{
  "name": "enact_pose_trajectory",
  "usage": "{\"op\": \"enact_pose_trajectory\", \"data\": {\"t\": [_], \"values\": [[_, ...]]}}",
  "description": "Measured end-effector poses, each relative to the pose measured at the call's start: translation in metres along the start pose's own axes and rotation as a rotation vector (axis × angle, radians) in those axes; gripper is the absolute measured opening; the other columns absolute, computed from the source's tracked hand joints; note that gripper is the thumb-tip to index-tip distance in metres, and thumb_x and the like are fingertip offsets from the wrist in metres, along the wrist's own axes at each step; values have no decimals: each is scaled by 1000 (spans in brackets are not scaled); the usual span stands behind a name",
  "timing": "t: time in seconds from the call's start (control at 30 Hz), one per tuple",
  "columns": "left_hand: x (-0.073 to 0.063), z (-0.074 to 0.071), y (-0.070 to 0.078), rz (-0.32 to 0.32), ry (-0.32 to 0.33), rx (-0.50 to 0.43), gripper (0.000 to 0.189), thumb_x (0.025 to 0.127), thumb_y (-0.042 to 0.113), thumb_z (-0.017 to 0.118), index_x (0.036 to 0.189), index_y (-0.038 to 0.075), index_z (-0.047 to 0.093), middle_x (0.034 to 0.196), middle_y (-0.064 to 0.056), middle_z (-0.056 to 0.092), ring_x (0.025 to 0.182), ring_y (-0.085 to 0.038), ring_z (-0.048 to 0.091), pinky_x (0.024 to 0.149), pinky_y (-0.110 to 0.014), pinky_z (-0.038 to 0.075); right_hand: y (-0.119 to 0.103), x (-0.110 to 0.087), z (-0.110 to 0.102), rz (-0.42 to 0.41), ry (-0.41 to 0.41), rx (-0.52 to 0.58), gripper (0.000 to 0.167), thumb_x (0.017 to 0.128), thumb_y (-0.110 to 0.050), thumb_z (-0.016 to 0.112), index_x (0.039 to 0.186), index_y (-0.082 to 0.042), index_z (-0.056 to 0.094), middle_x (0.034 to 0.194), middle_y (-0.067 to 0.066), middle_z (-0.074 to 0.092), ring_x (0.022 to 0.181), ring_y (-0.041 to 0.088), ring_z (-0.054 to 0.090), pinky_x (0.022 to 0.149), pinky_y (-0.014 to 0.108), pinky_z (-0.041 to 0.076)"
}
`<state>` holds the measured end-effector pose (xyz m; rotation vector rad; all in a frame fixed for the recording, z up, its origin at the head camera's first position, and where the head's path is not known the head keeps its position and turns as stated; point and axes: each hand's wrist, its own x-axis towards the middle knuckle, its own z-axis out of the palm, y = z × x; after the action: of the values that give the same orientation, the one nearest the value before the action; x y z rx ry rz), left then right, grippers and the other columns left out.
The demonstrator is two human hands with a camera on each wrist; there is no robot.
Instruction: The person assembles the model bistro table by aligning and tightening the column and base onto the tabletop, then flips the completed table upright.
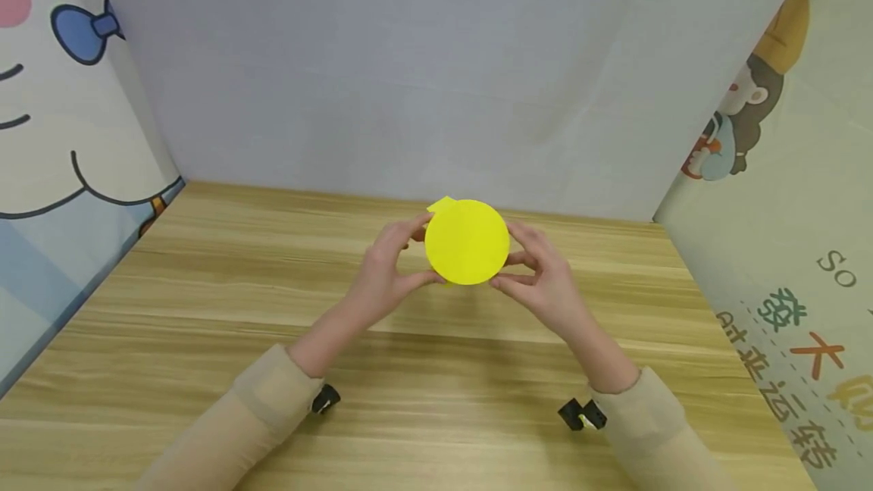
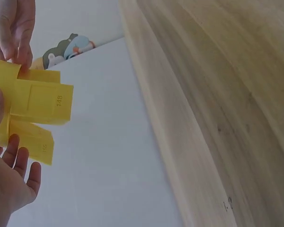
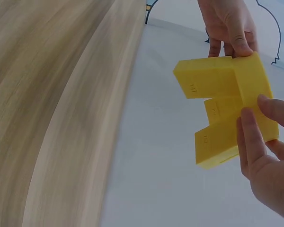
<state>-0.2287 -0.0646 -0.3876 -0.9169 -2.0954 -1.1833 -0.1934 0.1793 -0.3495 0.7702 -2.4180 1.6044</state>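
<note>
Between both hands is a yellow plastic piece, held up above the wooden table with its flat round face toward the head camera. My left hand grips its left edge, thumb low and fingers higher up. On the opposite edge, my right hand pinches it in the same way. The left wrist view shows several block-like legs standing out from the disc's other side, with small numbers on them. Gaps separate these legs in the right wrist view. One yellow corner sticks out behind the disc at upper left.
A wooden table lies under the hands. Behind it rises a plain grey-white backdrop. Cartoon-printed sheets stand at the left and right. Small black devices sit by both sleeve cuffs.
</note>
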Motion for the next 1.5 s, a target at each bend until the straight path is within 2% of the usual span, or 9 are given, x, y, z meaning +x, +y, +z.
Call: {"op": "enact_pose_trajectory", "data": {"t": [0.13, 0.23, 0.37, 0.5, 0.67, 0.7, 0.9, 1.13, 1.5], "values": [[5, -1, -3, -88, -68, -4, 82, 65, 20, 85, 136, 7, 47, 111, -9, 61, 103, -23, 53, 83, -41, 48, 4, 5, -1, 16, 16, -43, 69, 80, 1, 71, 142, -14, 43, 138, 8, 39, 89, 18, 60, 74, 27, 56], [7, -2, -7, -172, -135, -17, 79, 68, 22, 83, 137, 8, 46, 113, -9, 61, 104, -23, 53, 83, -43, 49, 9, 9, 0, 21, 14, -97, 68, 80, -4, 72, 141, -16, 45, 137, 7, 42, 82, 20, 59, 63, 27, 57], [9, -1, -15, -269, -218, -36, 75, 73, 24, 81, 138, 9, 46, 115, -9, 60, 105, -24, 53, 82, -44, 50, 21, 13, 1, 38, 5, -165, 65, 80, -10, 74, 139, -15, 48, 135, 7, 46, 76, 21, 54, 51, 25, 52], [8, 1, -23, -348, -279, -53, 73, 75, 25, 79, 137, 8, 46, 115, -9, 57, 104, -25, 52, 82, -44, 50, 25, 15, 5, 113, -3, -174, 61, 80, -10, 74, 137, -9, 50, 134, 11, 48, 76, 23, 52, 51, 23, 48], [4, 8, -35, -424, -358, -55, 72, 77, 28, 78, 138, 5, 45, 118, -12, 54, 108, -28, 52, 85, -43, 49, 44, 14, 10, 217, -18, -165, 60, 80, -19, 76, 135, -12, 53, 131, 9, 51, 81, 25, 53, 56, 28, 51], [3, 9, -38, -435, -375, -56, 72, 78, 28, 78, 138, 5, 45, 119, -12, 53, 108, -28, 52, 86, -44, 49, 52, 14, 10, 231, -21, -168, 60, 80, -22, 76, 134, -14, 53, 132, 8, 51, 83, 24, 54, 57, 29, 52], [0, 15, -46, -504, -450, -55, 71, 80, 29, 76, 139, 7, 44, 121, -12, 51, 107, -26, 52, 89, -40, 49, 66, 16, 13, 295, -51, -206, 59, 79, -26, 77, 132, -13, 56, 131, 8, 54, 84, 22, 55, 62, 29, 53], [-1, 16, -50, -535, -488, -43, 69, 80, 28, 76, 138, 7, 46, 119, -13, 53, 106, -26, 52, 91, -39, 48, 73, 18, 17, 349, -82, -229, 66, 77, -27, 79, 134, -7, 53, 131, 11, 55, 84, 20, 55, 63, 25, 51], [-2, 17, -53, -558, -506, -22, 69, 81, 29, 74, 140, 7, 44, 121, -13, 54, 107, -27, 53, 91, -39, 47, 71, 20, 18, 384, -102, -220, 67, 78, -27, 78, 136, -7, 50, 135, 10, 52, 89, 22, 55, 65, 25, 51]]}}
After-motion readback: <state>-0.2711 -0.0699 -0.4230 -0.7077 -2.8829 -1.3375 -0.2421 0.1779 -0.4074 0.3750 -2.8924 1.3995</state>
